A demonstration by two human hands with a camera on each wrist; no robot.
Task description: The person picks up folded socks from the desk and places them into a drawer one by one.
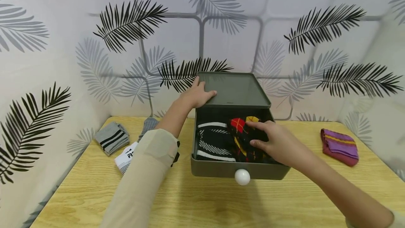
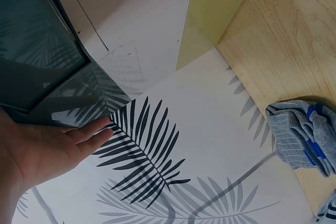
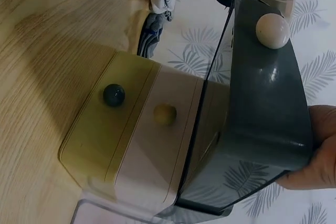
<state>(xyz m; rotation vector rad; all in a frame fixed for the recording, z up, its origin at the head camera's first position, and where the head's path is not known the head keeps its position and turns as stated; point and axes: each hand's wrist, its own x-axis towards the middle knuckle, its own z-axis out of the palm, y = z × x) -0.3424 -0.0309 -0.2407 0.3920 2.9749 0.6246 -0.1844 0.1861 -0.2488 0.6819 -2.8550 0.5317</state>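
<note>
My left hand (image 1: 197, 94) rests on the left edge of the dark grey top (image 1: 235, 89) of a small drawer unit, its fingers relaxed. Below that top, the dark grey drawer (image 1: 218, 169) with a white round knob (image 1: 242, 177) is pulled out. Inside it lie black-and-white socks (image 1: 213, 141) on the left and black socks with red and yellow diamonds (image 1: 238, 125) on the right. My right hand (image 1: 272, 140) reaches over the drawer's right side, index finger and thumb stretched out and spread at the diamond socks. Its other fingers are hidden.
Under the dark drawer are a pink drawer (image 3: 152, 145) and a yellow-green drawer (image 3: 94, 135), both closed. Left on the wooden table lie a folded grey striped sock pair (image 1: 112, 138), a white printed one (image 1: 124, 156) and a blue-grey one (image 1: 148, 126). A purple folded pair (image 1: 340, 146) lies right.
</note>
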